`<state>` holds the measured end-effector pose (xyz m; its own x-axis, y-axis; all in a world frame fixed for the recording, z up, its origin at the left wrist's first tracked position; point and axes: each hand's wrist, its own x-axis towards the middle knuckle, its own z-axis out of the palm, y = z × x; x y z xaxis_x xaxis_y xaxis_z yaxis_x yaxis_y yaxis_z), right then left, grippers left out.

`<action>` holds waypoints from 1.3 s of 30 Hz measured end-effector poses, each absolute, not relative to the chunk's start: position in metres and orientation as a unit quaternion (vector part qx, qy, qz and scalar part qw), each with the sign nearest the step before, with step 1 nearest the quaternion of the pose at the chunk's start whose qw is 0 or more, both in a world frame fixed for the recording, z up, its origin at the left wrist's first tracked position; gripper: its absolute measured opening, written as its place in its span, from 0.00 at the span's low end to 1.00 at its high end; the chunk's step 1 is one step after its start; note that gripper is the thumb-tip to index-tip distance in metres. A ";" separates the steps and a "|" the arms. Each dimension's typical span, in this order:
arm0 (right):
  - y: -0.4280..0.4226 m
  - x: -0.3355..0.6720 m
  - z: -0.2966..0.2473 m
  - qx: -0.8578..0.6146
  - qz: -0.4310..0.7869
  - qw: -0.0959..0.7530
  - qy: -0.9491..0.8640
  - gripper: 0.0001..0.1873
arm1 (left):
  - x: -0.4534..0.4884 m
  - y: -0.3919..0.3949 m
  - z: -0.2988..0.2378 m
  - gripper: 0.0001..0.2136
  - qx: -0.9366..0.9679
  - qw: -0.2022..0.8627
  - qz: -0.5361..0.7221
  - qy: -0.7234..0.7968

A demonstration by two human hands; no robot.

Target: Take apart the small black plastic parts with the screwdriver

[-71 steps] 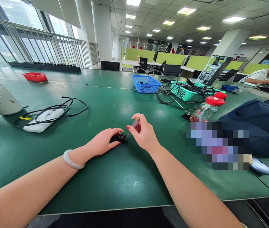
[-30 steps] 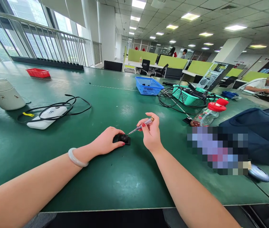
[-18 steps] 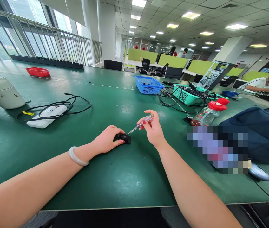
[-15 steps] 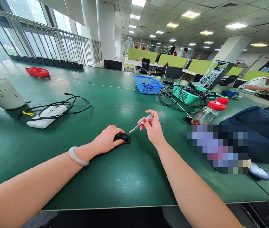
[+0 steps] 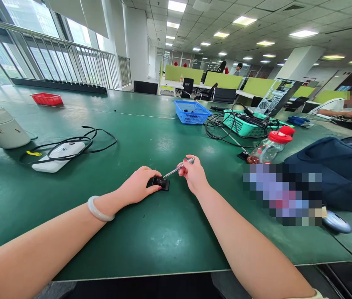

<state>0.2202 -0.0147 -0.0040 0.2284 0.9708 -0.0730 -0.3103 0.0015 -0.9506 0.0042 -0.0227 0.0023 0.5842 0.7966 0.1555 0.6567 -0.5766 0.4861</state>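
Note:
On the green table (image 5: 126,245) lies a small black rectangular part (image 5: 165,185), its exact kind too small to tell. My left hand (image 5: 138,185) grips it between thumb and fingers, holding it against the tabletop. A screwdriver (image 5: 176,170) with a clear handle is pinched in my right hand (image 5: 194,174). Its shaft slants down to the left, and the tip meets or nearly meets the upper side of the black part. My right fingers hide much of the handle.
Left are a white device (image 5: 59,157) wrapped in black cable, a pale jug (image 5: 4,128) and a red tray (image 5: 47,99). Farther back stand a blue basket (image 5: 192,113) and a green basket (image 5: 241,126) with cables. Rightward are a red-lidded jar (image 5: 269,147) and a dark blue bag (image 5: 331,170).
My right hand has come lower and slightly left, so the screwdriver lies at a flatter slant. My left hand still holds the black part. The whole view has shifted slightly.

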 end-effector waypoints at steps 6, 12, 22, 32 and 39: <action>-0.011 0.226 -0.008 -0.476 0.548 0.618 -0.300 0.18 | 0.005 -0.024 0.005 0.15 0.880 0.170 0.176 0.407; -0.013 0.227 -0.008 -0.485 0.513 0.581 -0.405 0.21 | 0.001 -0.022 0.002 0.14 0.872 0.140 0.196 0.427; -0.034 0.223 0.012 -0.447 0.346 0.633 -0.530 0.19 | 0.001 -0.027 0.008 0.19 0.888 0.134 0.172 0.405; -0.035 0.226 0.012 -0.436 0.305 0.671 -0.517 0.17 | -0.003 -0.026 0.013 0.20 0.887 0.081 0.210 0.402; -0.038 0.224 0.014 -0.434 0.297 0.673 -0.520 0.16 | -0.019 -0.019 0.015 0.23 0.835 -0.006 0.163 0.525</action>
